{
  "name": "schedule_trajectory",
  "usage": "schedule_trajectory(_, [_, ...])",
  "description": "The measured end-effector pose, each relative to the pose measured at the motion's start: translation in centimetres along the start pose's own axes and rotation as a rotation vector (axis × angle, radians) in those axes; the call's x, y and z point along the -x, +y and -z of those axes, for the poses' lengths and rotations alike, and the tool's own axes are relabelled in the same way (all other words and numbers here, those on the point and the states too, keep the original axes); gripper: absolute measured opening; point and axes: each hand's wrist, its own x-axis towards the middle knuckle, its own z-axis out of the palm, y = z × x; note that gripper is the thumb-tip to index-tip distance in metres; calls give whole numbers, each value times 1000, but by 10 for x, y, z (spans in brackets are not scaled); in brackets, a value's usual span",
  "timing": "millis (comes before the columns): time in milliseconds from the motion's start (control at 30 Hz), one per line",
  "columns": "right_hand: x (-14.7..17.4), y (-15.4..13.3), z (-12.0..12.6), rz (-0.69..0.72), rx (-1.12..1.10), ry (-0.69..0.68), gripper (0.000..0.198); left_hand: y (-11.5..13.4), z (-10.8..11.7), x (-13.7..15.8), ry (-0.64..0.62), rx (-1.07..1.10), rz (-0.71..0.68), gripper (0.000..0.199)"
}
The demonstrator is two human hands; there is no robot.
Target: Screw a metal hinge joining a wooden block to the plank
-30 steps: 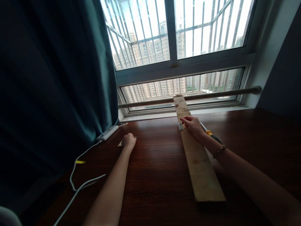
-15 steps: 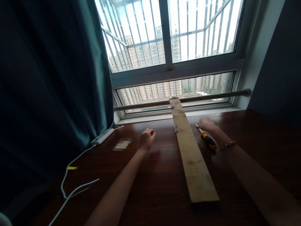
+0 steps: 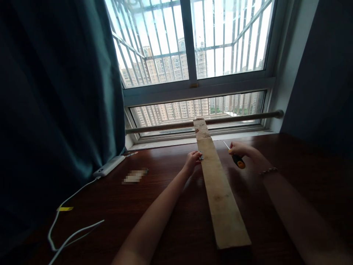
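A long pale wooden board runs away from me across the dark red-brown table. On its left edge sits a small metal hinge. My left hand is closed at that edge, thumb and fingers pinching the hinge; whether a smaller piece is between the fingertips is hidden. To the right of the board, my right hand grips a screwdriver with a black and yellow handle. Its thin metal shaft points up and left, toward the board but apart from it.
The board's far end reaches a metal rail before the barred window. At left, a white power strip trails a white cable with a yellow tag. A blurred flat item lies nearby. A dark curtain hangs at left.
My left hand has moved right to the hinge on the board. My right hand has taken hold of the screwdriver and raised it from the table. The view has shifted slightly.
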Motion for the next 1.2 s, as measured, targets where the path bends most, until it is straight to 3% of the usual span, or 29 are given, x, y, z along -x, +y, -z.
schedule_trajectory(133, [10, -16, 30, 283, -762, -41, 33, -7, -3, -2, 23, 21, -53, 17])
schedule_trajectory(267, [23, -40, 38, 538, -1112, -60, 44, -8, -4, 2, 5, 104, -26, 20])
schedule_trajectory(400, [37, -59, 25, 700, -1130, -57, 57, -7, -3, 5, -7, 142, -8, 22])
schedule_trajectory(667, [53, -79, -4, 789, -1220, -115, 58, -6, -4, 5, 2, 140, -11, 18])
schedule_trajectory(867, [57, -106, 15, 742, -1229, -75, 29, -6, 0, 3, -36, 134, 139, 20])
schedule_trajectory(967, [48, -117, 23, 630, -1231, -94, 36, -7, 1, 3, -57, 130, 166, 21])
schedule_trajectory(1100, [31, -115, 16, 463, -1039, 102, 56, -10, -1, 3, -30, 125, 146, 21])
schedule_trajectory(1200, [18, -104, 4, 475, -867, 314, 59, -13, -2, 4, -16, 131, 144, 22])
